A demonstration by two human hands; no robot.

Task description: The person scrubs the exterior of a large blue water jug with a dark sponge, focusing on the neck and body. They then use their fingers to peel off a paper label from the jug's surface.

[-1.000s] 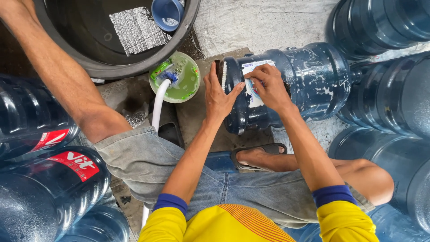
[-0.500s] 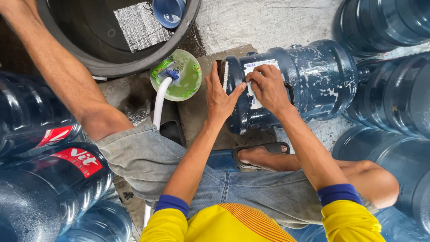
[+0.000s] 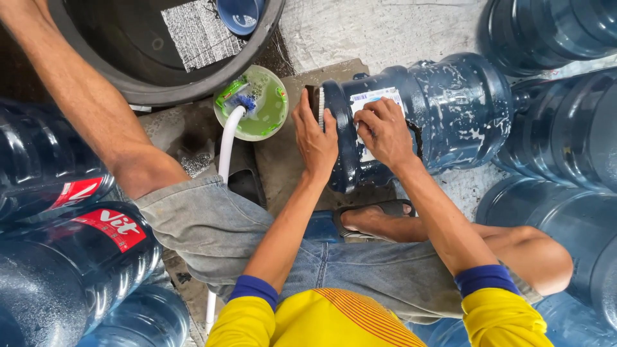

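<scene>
The left hand (image 3: 316, 138) lies flat against the bottom of the blue water jug (image 3: 443, 112), which lies on its side. The right hand (image 3: 385, 132) presses its bent fingers on the white label (image 3: 367, 99), not closed around anything.

The dark blue water jug (image 3: 443, 109) is flecked with white scuffs and bears a white-and-blue label (image 3: 373, 103), beside a pale green bowl (image 3: 267, 112) of greenish water, a white hose (image 3: 228, 144), a black tub (image 3: 128, 77), yellow sleeves (image 3: 501, 318) with navy cuffs, and red-labelled blue jugs (image 3: 71, 257).
</scene>
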